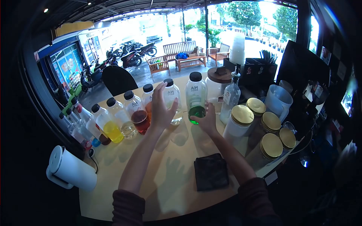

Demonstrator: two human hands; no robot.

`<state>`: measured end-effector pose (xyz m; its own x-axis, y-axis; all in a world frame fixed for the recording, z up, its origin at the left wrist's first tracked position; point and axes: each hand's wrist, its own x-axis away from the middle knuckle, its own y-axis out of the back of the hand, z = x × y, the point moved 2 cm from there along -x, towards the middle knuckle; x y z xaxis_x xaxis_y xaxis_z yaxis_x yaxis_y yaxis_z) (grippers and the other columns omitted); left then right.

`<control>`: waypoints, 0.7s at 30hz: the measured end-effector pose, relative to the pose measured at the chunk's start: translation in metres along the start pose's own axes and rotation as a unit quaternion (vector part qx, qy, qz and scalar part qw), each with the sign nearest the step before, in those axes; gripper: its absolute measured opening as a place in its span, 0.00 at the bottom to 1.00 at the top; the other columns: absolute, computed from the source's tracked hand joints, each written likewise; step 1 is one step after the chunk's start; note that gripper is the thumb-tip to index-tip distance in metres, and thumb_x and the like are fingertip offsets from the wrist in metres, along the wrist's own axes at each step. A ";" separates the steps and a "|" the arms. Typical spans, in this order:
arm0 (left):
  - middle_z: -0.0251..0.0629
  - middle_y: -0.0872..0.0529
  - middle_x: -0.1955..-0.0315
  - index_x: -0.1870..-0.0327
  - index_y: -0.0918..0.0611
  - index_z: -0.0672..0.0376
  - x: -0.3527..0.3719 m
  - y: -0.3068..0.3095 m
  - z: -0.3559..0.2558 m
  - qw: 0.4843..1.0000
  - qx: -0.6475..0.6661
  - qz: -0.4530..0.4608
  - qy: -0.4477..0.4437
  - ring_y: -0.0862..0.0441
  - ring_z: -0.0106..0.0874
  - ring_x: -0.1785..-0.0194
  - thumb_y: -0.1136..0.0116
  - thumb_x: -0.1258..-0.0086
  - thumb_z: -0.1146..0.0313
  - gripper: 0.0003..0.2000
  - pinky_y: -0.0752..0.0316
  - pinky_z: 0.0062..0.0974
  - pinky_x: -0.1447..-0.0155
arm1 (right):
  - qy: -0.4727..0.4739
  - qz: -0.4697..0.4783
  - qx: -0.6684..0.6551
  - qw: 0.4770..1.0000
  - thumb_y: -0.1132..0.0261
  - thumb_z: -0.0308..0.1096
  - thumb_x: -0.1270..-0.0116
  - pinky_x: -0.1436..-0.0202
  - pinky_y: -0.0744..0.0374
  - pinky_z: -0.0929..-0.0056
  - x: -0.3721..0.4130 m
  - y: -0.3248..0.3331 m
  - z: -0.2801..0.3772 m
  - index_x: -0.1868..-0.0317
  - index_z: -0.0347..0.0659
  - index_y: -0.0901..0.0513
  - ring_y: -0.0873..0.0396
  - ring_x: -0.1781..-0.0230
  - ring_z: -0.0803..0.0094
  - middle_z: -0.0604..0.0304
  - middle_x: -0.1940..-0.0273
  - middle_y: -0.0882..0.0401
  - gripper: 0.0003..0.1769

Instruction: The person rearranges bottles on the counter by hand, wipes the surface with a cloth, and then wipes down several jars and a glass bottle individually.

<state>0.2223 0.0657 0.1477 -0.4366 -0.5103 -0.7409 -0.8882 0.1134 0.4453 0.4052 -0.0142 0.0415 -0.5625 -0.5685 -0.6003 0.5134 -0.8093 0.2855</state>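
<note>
Across the pale worktop [113, 203], black-capped bottles [113, 131] stand in a curved row. Clear black-capped bottle of green liquid [196, 94]: near the right end, right hand [206, 120] clamped round its lower part; handling judged unfinished. Left hand [163, 113] raised, open, fingers spread by the clear bottle of colourless liquid [172, 91]; contact uncertain. Hands apart, forearms reaching forward.

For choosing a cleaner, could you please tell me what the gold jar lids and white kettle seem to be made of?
Jar lids: likely satin metal, from their soft golden sheen. Kettle: apparently smooth plastic, evenly white, though painted metal is possible.
</note>
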 end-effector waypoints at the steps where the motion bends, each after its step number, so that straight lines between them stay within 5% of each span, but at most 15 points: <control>1: 0.52 0.41 0.30 0.30 0.41 0.66 -0.007 -0.002 0.001 0.997 -0.065 0.003 -0.042 0.43 0.44 0.26 0.38 0.38 0.65 0.37 0.50 0.41 0.24 | -0.006 -0.019 0.014 1.000 0.19 0.37 0.65 0.42 0.28 0.57 -0.004 -0.003 -0.004 0.41 0.35 0.35 0.28 0.47 0.50 0.47 0.49 0.31 0.49; 10: 0.56 0.47 0.27 0.28 0.48 0.71 -0.019 -0.022 0.017 0.923 -0.361 0.133 -0.010 0.50 0.44 0.23 0.41 0.37 0.59 0.42 0.56 0.49 0.24 | -0.050 0.002 0.034 0.998 0.17 0.36 0.65 0.39 0.28 0.59 -0.015 -0.037 -0.030 0.40 0.33 0.34 0.28 0.44 0.51 0.44 0.46 0.29 0.50; 21: 0.54 0.45 0.28 0.28 0.47 0.69 -0.017 -0.015 0.011 0.934 -0.330 0.137 -0.014 0.45 0.40 0.25 0.35 0.45 0.49 0.50 0.55 0.46 0.23 | -0.084 -0.001 0.065 0.994 0.17 0.38 0.64 0.38 0.30 0.58 -0.012 -0.050 -0.029 0.37 0.35 0.38 0.32 0.41 0.51 0.44 0.45 0.32 0.54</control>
<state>0.2408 0.0821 0.1478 -0.6455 -0.5161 -0.5630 -0.4656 -0.3184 0.8257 0.4054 0.0376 0.0125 -0.6696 -0.5745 -0.4707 0.4306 -0.8166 0.3843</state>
